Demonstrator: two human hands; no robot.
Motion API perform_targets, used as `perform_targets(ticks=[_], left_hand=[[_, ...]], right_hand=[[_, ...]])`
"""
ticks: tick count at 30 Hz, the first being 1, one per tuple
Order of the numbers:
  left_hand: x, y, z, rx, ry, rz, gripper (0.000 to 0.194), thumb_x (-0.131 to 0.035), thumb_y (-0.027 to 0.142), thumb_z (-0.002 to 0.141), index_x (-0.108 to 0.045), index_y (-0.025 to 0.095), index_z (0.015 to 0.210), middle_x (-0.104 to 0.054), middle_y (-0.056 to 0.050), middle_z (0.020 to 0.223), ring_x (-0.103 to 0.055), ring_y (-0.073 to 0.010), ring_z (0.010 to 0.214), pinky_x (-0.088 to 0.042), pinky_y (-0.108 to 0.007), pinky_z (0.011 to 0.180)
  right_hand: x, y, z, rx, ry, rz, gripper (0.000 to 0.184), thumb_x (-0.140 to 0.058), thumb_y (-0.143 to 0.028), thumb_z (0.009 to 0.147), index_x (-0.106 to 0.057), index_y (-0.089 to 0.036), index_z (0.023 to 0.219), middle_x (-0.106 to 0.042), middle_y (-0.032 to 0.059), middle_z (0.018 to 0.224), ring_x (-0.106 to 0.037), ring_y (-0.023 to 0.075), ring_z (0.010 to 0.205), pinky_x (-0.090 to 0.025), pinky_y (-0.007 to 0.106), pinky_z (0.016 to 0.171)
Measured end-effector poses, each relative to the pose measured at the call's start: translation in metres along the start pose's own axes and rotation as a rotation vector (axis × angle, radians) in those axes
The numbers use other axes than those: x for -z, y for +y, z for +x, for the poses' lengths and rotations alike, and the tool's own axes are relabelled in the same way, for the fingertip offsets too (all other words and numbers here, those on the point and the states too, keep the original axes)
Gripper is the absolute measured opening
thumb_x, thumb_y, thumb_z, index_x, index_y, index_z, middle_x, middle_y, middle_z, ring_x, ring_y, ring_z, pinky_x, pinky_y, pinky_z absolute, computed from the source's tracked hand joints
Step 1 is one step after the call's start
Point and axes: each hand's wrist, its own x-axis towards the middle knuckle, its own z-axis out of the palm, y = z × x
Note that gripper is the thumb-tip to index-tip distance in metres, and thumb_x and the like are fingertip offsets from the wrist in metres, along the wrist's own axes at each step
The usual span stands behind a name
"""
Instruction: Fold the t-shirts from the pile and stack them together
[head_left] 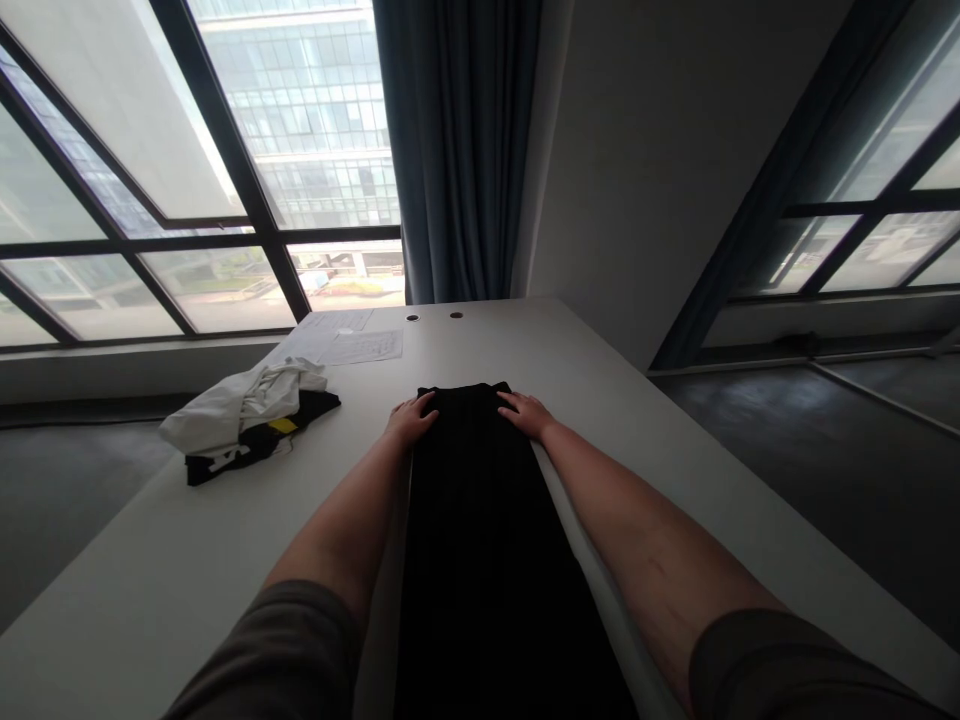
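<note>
A long black garment (480, 520) lies flat on the white table (637, 430), running from the near edge away from me. My left hand (411, 417) rests flat on its far left corner, fingers stretched out. On the far right corner lies my right hand (526, 412), also flat with its fingers spread. Neither hand grips the cloth.
A heap of white and black clothes (247, 418) sits on the table's left side. Sheets of paper (352, 342) lie at the far end near two cable holes (433, 316). Windows and a blue curtain (457, 150) stand behind the table; dark floor lies on both sides.
</note>
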Motion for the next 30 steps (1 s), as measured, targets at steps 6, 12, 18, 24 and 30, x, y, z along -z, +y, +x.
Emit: perform_targets(ticks=[6, 12, 18, 24, 30], left_hand=[[0.005, 0.004, 0.002, -0.066, 0.072, -0.094, 0.068, -0.066, 0.039, 0.091, -0.046, 0.030, 0.156, -0.059, -0.005, 0.151, -0.057, -0.0271, 0.135, -0.042, -0.041, 0.118], [0.011, 0.016, -0.018, -0.112, 0.267, -0.237, 0.068, -0.066, 0.030, 0.092, -0.046, 0.025, 0.156, -0.054, -0.010, 0.151, -0.059, -0.0265, 0.132, -0.048, -0.040, 0.115], [0.024, 0.032, -0.075, -0.294, 0.495, -0.167, 0.045, -0.062, 0.027, 0.096, -0.060, 0.026, 0.141, -0.061, -0.010, 0.140, -0.062, -0.0262, 0.125, -0.053, -0.044, 0.108], [0.040, 0.024, -0.147, -0.474, 0.403, -0.041, 0.018, -0.061, 0.024, 0.097, -0.066, 0.026, 0.114, -0.071, -0.006, 0.117, -0.068, -0.0228, 0.105, -0.057, -0.040, 0.094], [0.046, 0.021, -0.172, -0.534, 0.111, -0.040, 0.072, -0.065, 0.011, 0.084, -0.046, 0.029, 0.151, -0.072, -0.005, 0.122, -0.069, -0.0229, 0.109, -0.055, -0.043, 0.101]], right_hand=[[0.010, -0.005, 0.002, 0.009, 0.028, 0.061, 0.061, -0.047, -0.050, 0.103, -0.047, -0.025, 0.158, -0.049, 0.0074, 0.160, -0.041, 0.0285, 0.150, -0.024, 0.046, 0.127], [0.018, -0.018, -0.031, 0.075, 0.212, 0.417, 0.065, -0.047, -0.047, 0.102, -0.038, -0.026, 0.163, -0.055, 0.0051, 0.156, -0.052, 0.0273, 0.142, -0.040, 0.045, 0.119], [0.013, -0.025, -0.089, 0.148, 0.446, 0.607, 0.053, -0.063, -0.044, 0.095, -0.062, -0.030, 0.146, -0.068, 0.0049, 0.141, -0.068, 0.0271, 0.120, -0.052, 0.047, 0.110], [0.027, -0.021, -0.140, 0.225, 0.474, 0.529, 0.038, -0.072, -0.039, 0.090, -0.072, -0.029, 0.126, -0.078, 0.0035, 0.114, -0.071, 0.0267, 0.112, -0.052, 0.046, 0.108], [0.027, -0.020, -0.176, 0.338, 0.237, 0.406, 0.068, -0.070, -0.024, 0.088, -0.051, -0.032, 0.152, -0.075, 0.0017, 0.102, -0.071, 0.0200, 0.094, -0.056, 0.038, 0.095]])
